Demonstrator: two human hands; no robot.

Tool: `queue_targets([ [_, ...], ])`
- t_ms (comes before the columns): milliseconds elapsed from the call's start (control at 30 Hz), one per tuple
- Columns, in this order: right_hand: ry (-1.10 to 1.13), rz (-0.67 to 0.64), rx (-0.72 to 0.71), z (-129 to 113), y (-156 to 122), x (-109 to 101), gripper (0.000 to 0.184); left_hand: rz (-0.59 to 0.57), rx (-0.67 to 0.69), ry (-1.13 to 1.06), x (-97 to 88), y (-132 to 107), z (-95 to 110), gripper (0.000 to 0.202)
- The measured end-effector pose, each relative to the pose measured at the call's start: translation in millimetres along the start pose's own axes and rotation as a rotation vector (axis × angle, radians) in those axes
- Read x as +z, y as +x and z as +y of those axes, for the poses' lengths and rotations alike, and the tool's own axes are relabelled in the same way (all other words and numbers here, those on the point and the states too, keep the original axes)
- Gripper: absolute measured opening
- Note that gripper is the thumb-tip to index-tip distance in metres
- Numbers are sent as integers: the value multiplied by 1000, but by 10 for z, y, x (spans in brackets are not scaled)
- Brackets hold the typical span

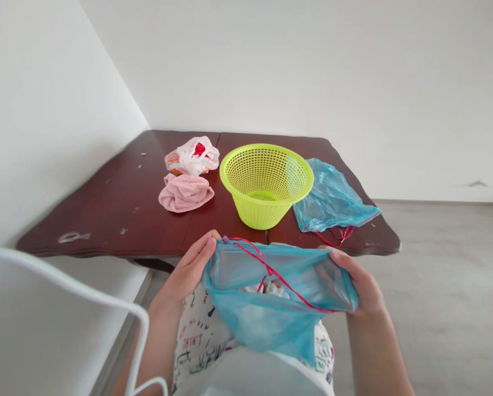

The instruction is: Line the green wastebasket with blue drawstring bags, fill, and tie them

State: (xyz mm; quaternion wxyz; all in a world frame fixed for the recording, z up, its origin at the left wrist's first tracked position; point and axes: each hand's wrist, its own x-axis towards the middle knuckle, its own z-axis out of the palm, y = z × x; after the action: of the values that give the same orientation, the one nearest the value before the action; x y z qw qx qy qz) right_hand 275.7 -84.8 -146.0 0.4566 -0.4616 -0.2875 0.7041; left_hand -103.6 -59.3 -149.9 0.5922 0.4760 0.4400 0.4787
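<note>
Between my hands a blue plastic drawstring bag [267, 324] is stretched wide at its mouth, in front of the table's near edge. My left hand [195, 267] grips the left side of its rim, thumb on the near side. The right side of the rim is in my right hand [360, 283], whose fingers are partly hidden by the film. A red drawstring [277, 275] crosses the opening. Something white and orange [271, 287] shows inside the bag; its kind is unclear.
On the dark wooden table [106, 203] stands a yellow-green plastic basket [263, 214]. Left of it lie a crumpled white plastic bag [195, 157] and a folded pink cloth [185, 193]. Another blue drawstring bag [331, 198] lies flat at right. A white cable [65, 278] crosses the lower left.
</note>
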Motion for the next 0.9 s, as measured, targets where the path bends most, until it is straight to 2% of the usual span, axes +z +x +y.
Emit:
queue_targets([
  [133,10,72,-110,8,-46,-35,54,-109,-83,-183,-58,-54,-87,58],
  [267,115,162,-113,10,-41,-58,65,-152,-75,-182,-115,-16,-95,54],
  [333,139,179,-117,-10,-23,-33,62,-118,-1,-122,-110,35,-54,53],
  [433,48,131,-166,-56,-3,22,53,-10,117,29,-108,96,17,46],
  [500,-54,106,-243,-97,-3,50,48,68,165,193,-145,103,54,28],
  [567,-123,101,-326,-144,-15,62,47,91,177,397,-214,82,86,9],
  [633,-137,111,-380,-186,-29,56,48,35,150,559,-298,40,123,19],
  [733,-72,168,-409,-215,-29,26,48,-121,121,600,-420,-41,194,31],
  [833,28,239,-407,-190,15,-12,50,-252,172,535,-512,-114,268,26],
  [900,65,283,-404,-144,62,-31,49,-301,233,519,-538,-140,306,17],
])
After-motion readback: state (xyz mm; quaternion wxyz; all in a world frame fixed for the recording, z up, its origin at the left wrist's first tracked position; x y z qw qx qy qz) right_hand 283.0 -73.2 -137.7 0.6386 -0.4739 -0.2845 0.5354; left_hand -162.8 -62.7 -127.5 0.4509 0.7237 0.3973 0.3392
